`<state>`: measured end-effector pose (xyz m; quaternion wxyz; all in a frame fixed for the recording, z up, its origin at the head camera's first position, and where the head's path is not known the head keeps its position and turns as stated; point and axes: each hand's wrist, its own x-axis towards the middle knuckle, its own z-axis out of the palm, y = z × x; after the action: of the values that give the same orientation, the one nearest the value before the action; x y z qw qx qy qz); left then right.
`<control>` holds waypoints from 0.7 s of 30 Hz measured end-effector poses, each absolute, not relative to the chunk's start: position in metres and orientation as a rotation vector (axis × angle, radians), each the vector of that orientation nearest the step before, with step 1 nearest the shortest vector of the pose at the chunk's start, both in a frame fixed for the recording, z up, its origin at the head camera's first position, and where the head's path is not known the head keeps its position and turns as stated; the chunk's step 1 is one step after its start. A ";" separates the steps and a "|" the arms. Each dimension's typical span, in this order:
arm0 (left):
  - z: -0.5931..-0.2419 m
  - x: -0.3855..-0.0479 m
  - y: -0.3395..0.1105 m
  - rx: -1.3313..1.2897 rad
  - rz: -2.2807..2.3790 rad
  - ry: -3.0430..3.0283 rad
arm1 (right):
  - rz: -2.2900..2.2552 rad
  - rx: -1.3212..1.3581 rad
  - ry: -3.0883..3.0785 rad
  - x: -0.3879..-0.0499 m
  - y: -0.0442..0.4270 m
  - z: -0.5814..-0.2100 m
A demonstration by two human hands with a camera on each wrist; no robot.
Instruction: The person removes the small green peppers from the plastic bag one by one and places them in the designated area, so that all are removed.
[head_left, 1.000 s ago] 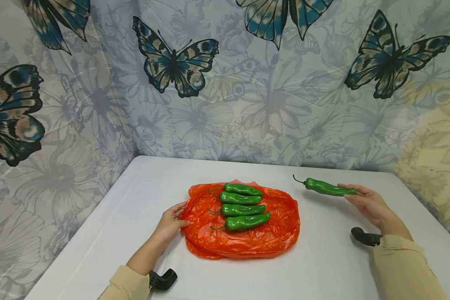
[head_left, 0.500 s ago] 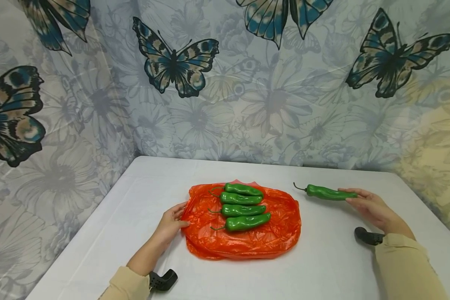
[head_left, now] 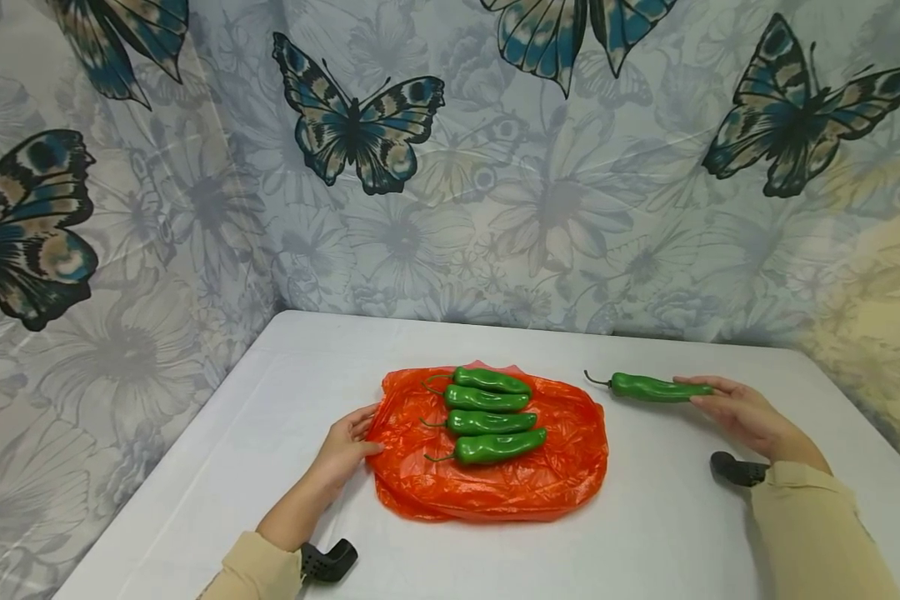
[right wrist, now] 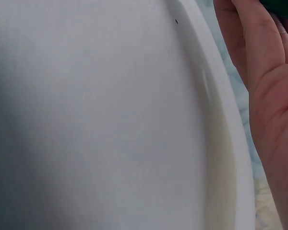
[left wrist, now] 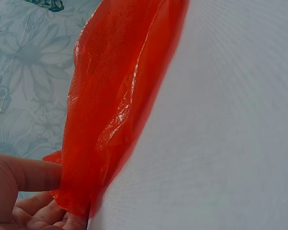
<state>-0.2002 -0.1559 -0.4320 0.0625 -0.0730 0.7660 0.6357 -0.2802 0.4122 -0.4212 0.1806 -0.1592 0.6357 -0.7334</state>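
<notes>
Your right hand point(head_left: 746, 421) pinches a green pepper point(head_left: 651, 387) by its tip, right of the red bag point(head_left: 570, 450); held only there, it could twist or slip. Your left hand point(head_left: 339, 448) pinches the bag's edge; tugging could roll the four peppers point(head_left: 489, 422) atop it.

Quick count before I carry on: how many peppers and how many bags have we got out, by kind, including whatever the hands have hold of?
Red plastic bag: 1, its edge pinched by the left hand
Green peppers: 5, with 4 lying on the bag and 1 held by the right hand
Total: 6
</notes>
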 end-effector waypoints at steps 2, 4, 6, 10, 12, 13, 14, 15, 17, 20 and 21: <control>-0.433 -0.201 -0.155 -0.230 1.916 2.313 | -2.058 -0.440 1.815 -0.282 0.411 -0.421; -0.433 -0.202 -0.155 -0.231 1.913 2.313 | -2.058 -0.434 1.814 -0.283 0.410 -0.421; -0.433 -0.202 -0.155 -0.231 1.912 2.316 | -2.051 -0.426 1.829 -0.284 0.408 -0.421; -0.434 -0.202 -0.155 -0.227 1.922 2.315 | -2.037 -0.405 1.846 -0.287 0.407 -0.421; -0.435 -0.202 -0.155 -0.226 1.926 2.314 | -2.026 -0.386 1.872 -0.287 0.406 -0.422; -0.435 -0.202 -0.155 -0.225 1.928 2.314 | -2.027 -0.382 1.871 -0.288 0.406 -0.423; -0.435 -0.202 -0.155 -0.218 1.929 2.316 | -2.027 -0.374 1.879 -0.289 0.406 -0.423; -0.435 -0.202 -0.155 -0.211 1.925 2.321 | -2.036 -0.356 1.881 -0.289 0.406 -0.423; -0.435 -0.202 -0.155 -0.214 1.928 2.323 | -2.079 -0.334 1.843 -0.290 0.407 -0.424; -0.435 -0.202 -0.155 -0.218 1.923 2.329 | -2.150 -0.297 1.768 -0.292 0.408 -0.425; -0.435 -0.202 -0.156 -0.225 1.922 2.331 | -2.163 -0.280 1.753 -0.293 0.408 -0.425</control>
<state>-0.2022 -0.1556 -0.4345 0.0562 -0.0742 0.7682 0.6334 -0.2925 0.4083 -0.4251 0.1707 -0.0987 0.6172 -0.7617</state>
